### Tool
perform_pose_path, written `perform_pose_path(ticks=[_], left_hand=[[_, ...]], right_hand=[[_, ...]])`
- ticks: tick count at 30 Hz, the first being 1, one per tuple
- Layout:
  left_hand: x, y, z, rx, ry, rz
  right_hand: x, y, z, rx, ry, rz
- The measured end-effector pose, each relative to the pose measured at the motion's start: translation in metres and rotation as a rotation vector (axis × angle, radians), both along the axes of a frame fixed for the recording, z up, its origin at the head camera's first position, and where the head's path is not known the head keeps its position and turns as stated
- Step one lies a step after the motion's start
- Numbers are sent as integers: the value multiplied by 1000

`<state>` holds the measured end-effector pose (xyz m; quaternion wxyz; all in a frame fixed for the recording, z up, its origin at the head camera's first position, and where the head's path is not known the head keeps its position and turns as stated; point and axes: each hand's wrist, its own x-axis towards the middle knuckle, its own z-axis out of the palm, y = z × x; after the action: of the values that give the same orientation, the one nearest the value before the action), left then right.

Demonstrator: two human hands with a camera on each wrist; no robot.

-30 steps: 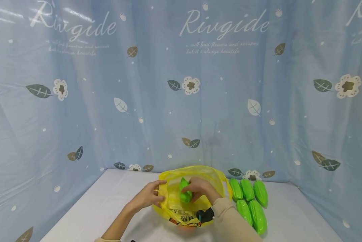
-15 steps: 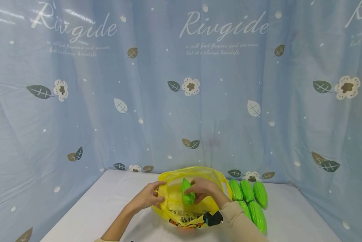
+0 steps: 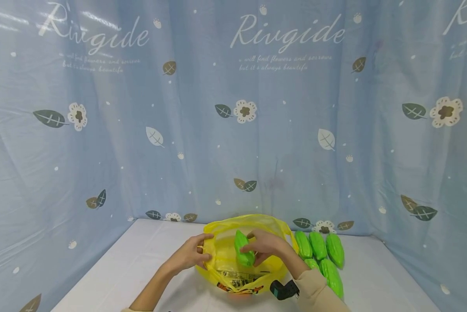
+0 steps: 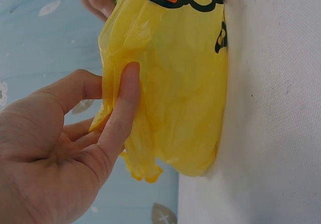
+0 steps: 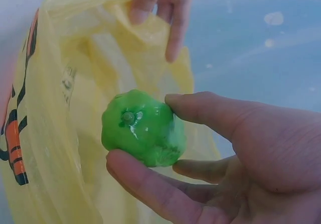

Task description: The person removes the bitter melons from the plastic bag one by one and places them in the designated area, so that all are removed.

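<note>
My left hand (image 3: 189, 252) pinches the left rim of a yellow plastic bag (image 3: 223, 227), which stands with its mouth spread. In the left wrist view the thumb and fingers lie on either side of the thin film. My right hand (image 3: 265, 246) grips a glossy green toy bitter melon (image 3: 243, 251) over the bag's mouth. The right wrist view shows the melon (image 5: 138, 126) stem end on, between thumb and fingers. Several matching green bitter melons (image 3: 318, 246) lie in two rows on the table, right of the bag.
A white table (image 3: 112, 268) runs back to a pale blue printed curtain (image 3: 288, 130), which also hangs at both sides. A black wrist camera (image 3: 283, 289) sits by the right forearm, near the bag's front right edge.
My right hand and forearm have shifted slightly to the right with the bitter melon in hand. The left hand stays at the bag's rim.
</note>
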<state>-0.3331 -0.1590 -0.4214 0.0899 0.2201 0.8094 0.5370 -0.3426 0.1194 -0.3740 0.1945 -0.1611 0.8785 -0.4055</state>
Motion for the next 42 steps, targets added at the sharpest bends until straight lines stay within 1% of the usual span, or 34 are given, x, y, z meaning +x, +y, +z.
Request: perform_pose_path(ticks=[6,15,26,34,42], left_hand=[[0,1,1,-3,-3,-3],[2,1,2,-9,-5,-4],[3,0,2,3,-6,-15],[4,0,2,12,4,-20],[5,-1,1,-2,12,-17]], right_hand=[[8,7,4,-35,10,26],[20,18,9,-85,-22,7],[34,33,13,-121,3,30],[48,45,20,-159,4,13],[55,61,21,-188,19,-11]])
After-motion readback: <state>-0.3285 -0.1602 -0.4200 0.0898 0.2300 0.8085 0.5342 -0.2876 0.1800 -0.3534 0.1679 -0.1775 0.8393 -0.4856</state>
